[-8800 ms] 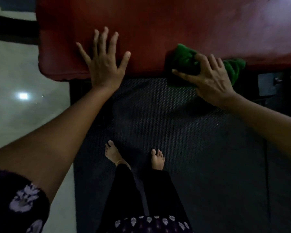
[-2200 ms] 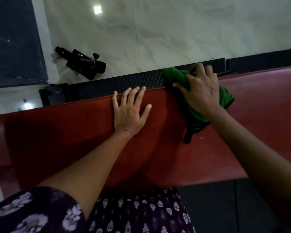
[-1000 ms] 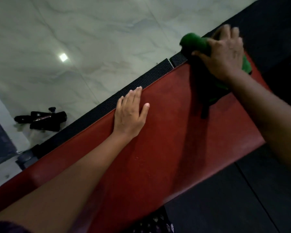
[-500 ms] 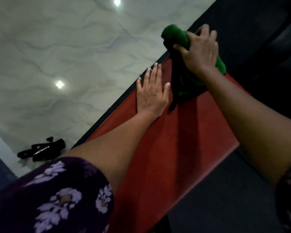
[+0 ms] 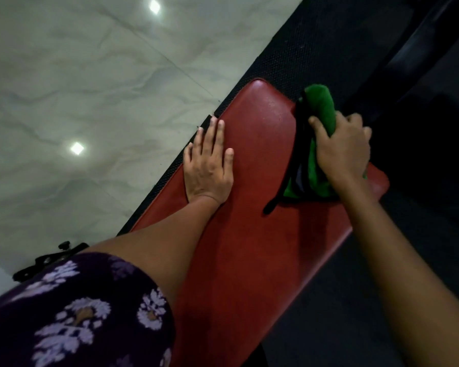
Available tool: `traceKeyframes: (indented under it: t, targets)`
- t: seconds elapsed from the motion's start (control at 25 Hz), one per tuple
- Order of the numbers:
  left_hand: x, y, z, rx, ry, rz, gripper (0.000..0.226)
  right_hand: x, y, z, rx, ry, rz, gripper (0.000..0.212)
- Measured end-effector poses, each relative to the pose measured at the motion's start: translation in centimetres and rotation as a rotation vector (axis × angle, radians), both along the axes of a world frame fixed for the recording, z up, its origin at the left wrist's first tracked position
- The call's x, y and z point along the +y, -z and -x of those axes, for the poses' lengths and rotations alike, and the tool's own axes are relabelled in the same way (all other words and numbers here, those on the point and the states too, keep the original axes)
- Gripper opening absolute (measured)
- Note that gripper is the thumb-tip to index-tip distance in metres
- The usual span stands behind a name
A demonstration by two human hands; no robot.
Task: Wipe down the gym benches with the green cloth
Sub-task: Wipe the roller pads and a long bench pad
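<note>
Two hands work on one red bench (image 5: 249, 247) in the head view. The bench pad runs diagonally from the lower centre to the upper right, where its rounded end lies. The left hand (image 5: 208, 165) lies flat on the pad near the left edge, palm down, fingers straight and close together, thumb slightly apart; the fingertips reach the pad's edge. It holds nothing. The right hand (image 5: 341, 147) presses down on the green cloth (image 5: 319, 109) at the right side of the pad, close to the rounded end. Its fingers curl over the bunched cloth and the thumb hooks round the near side, so the cloth is gripped. One rolled end of the cloth sticks out beyond the fingers toward the pad's end; the rest spreads under the palm and wrist and rests on the pad. A dark strip (image 5: 284, 186) hangs along the cloth's left side and trails onto the pad; what it is cannot be told. The two hands are well apart, with bare red pad between them. A dark sleeve (image 5: 85, 313) with a pale floral print covers the left upper arm. A black mat (image 5: 316, 49) lies under the bench. Pale marble floor (image 5: 77, 88) lies to the left, with two light reflections. A small black object (image 5: 48, 259) lies on the floor beside the sleeve.
</note>
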State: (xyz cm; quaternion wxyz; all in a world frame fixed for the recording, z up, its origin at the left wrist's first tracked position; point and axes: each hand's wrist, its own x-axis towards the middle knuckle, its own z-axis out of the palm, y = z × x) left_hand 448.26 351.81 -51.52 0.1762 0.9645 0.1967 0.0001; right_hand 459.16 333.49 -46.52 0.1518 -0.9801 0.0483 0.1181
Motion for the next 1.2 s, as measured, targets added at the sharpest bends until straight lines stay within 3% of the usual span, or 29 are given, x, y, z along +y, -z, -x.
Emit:
traceKeyframes:
  t: [0.16,0.32,0.44,0.6,0.68,1.0,1.2]
  targets:
    - [-0.2,0.4,-0.3,-0.005,0.007,-0.004,0.054,3.8,-0.1,-1.1,0.031,0.167,0.064,0.052]
    - [0.3,0.8,-0.2,-0.041,0.010,-0.048,0.053,11.6,0.6,-1.8,-0.001,-0.092,0.065,0.061]
    - [0.3,0.9,-0.2,-0.059,0.015,-0.054,0.054,7.7,0.9,-1.5,-0.064,-0.255,0.108,0.057]
    - [-0.2,1.1,-0.8,-0.041,0.015,-0.022,0.054,-3.0,0.9,0.2,-0.035,0.138,0.050,0.054]
    - [0.0,0.8,-1.0,0.005,0.009,-0.036,0.055,-2.7,1.3,2.1,-0.027,0.191,0.112,0.059]
    - [-0.7,-1.0,-1.1,0.315,0.061,-0.045,0.057,-2.3,1.5,8.6,-0.034,-0.070,0.145,0.062]
    - [-3.3,-3.4,5.4,0.531,0.332,-0.044,0.065,-1.7,-0.5,17.6,0.148,-0.078,0.022,0.063]
